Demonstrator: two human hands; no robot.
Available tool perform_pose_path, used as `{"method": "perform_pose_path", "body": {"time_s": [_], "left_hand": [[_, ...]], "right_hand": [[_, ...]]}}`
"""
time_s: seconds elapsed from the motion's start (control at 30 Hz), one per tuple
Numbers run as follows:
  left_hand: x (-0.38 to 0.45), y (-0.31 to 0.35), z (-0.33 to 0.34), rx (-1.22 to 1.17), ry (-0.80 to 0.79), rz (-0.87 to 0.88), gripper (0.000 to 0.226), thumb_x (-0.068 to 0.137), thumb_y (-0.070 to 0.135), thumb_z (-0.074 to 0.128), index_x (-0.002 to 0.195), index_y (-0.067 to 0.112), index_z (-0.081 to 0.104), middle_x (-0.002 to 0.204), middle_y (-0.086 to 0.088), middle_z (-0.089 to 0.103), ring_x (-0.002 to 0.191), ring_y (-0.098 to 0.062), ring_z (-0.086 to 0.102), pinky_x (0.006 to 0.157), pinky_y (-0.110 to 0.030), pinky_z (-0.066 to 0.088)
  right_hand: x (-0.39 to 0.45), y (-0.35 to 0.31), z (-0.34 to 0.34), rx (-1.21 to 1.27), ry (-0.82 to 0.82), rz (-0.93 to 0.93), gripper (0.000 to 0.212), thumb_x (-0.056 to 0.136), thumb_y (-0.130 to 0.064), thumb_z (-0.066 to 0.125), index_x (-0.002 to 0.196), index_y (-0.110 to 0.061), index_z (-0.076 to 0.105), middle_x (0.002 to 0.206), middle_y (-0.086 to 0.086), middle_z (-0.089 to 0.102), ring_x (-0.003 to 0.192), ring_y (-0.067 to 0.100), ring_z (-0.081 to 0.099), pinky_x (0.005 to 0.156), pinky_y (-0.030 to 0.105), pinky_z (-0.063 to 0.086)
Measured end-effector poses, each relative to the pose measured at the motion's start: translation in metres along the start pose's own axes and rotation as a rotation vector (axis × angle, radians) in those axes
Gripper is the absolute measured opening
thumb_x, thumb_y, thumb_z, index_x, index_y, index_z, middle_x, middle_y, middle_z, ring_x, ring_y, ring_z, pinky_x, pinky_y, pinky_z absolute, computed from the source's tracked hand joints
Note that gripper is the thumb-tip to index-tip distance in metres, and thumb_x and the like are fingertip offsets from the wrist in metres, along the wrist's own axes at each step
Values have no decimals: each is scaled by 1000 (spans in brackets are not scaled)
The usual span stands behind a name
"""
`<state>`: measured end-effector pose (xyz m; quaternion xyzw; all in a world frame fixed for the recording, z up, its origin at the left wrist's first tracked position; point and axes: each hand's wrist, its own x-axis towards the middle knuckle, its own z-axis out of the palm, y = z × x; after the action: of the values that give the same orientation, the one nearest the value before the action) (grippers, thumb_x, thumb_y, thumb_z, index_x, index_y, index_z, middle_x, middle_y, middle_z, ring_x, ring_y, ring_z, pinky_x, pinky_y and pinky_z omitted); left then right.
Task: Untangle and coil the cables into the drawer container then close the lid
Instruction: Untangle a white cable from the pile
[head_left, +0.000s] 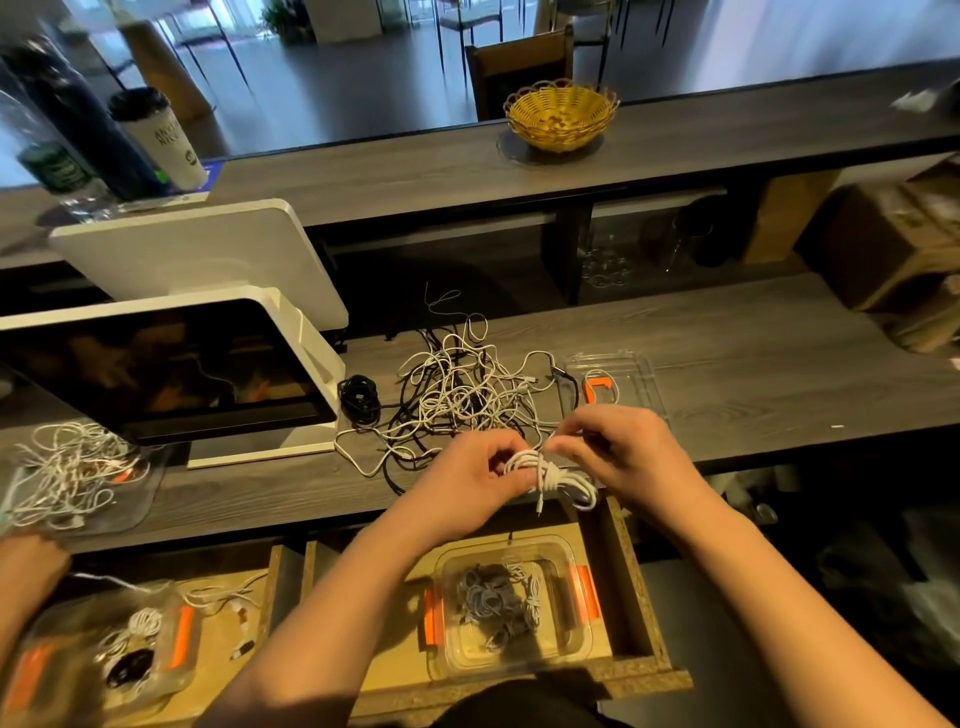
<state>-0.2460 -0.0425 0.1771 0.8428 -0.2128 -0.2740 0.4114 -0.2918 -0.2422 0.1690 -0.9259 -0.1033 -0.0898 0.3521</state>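
One view only, head cam, wide-angle, worn by the person; looks fwd and down from above the open drawer (631, 582). Drawer sits close under the lens at frame bottom, counter (727, 364) just beyond it, raised shelf w/ yellow basket (561, 117) farther back, room floor far behind. Edges bend, fisheye. No 2nd view, so no overlap.

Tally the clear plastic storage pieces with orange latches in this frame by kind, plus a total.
Clear plastic containers with orange latches sitting in drawers: 2
Clear plastic lid with orange latch lying on the dark wooden desk: 1
Total: 3
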Motion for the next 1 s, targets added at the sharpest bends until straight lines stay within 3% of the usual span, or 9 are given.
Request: {"method": "perform_pose_path", "body": {"time_s": [0.2,0.33,0.43,0.53,0.6,0.7,0.77,0.9,1.0], "left_hand": [[-2,-15,-5,-559,-105,72,16,85,11,69,100,8,66,87,2,71,79,-8,68,71,-22,55],[-4,-14,8,-997,36,-44,29,80,12,64,108,3,64,82,-1,70,68,-8,62,61,-18,51],[-1,-16,19,-1194,230,-114,27,88,11,61,113,4,65,87,-3,71,68,-7,60,60,-17,49],[2,-18,26,-1106,407,-175,17,98,9,57,111,7,68,89,-2,72,71,-6,63,58,-17,49],[3,-17,28,-1024,476,-200,15,99,12,58,109,9,69,91,-2,73,73,-6,64,59,-17,49],[4,-19,30,-836,527,-217,12,99,17,62,105,15,72,93,-3,75,82,-14,67,70,-25,54],[3,-18,30,-741,526,-215,10,97,19,64,103,19,72,94,-4,77,86,-17,71,77,-29,57],[3,-17,25,-678,539,-190,7,95,15,67,96,19,72,86,-5,77,76,-13,71,69,-25,58],[5,-13,20,-680,580,-177,3,90,11,72,93,12,74,82,-7,76,71,-12,69,65,-21,56]], "right_hand": [[-3,8,9,221,42,76,11,93,-28,63,95,-23,73,81,-10,70,77,7,65,68,34,53],[-3,4,24,269,25,115,18,97,-14,58,100,-29,67,80,-5,67,72,11,60,66,31,47],[-2,-3,38,243,-32,127,17,100,-12,52,98,-20,67,79,-6,65,72,7,57,64,26,44],[-4,-11,48,199,-91,152,22,100,-15,54,117,-22,66,80,-16,63,72,-5,57,65,15,42],[-6,-16,49,251,-78,187,19,99,-22,58,117,-28,60,74,-13,65,71,0,62,66,23,51],[-6,-23,46,372,-53,222,6,94,-26,66,94,-31,61,74,-3,71,71,15,67,70,45,55],[-6,-27,42,457,-45,219,5,93,-27,66,90,-28,68,79,-7,72,76,12,69,74,45,56],[-6,-28,37,712,-30,306,23,102,-8,49,108,-14,70,98,4,75,95,17,71,89,43,58],[-5,-24,38,615,-15,261,21,95,-7,61,110,-20,69,100,-3,75,97,8,71,88,38,59]]}}
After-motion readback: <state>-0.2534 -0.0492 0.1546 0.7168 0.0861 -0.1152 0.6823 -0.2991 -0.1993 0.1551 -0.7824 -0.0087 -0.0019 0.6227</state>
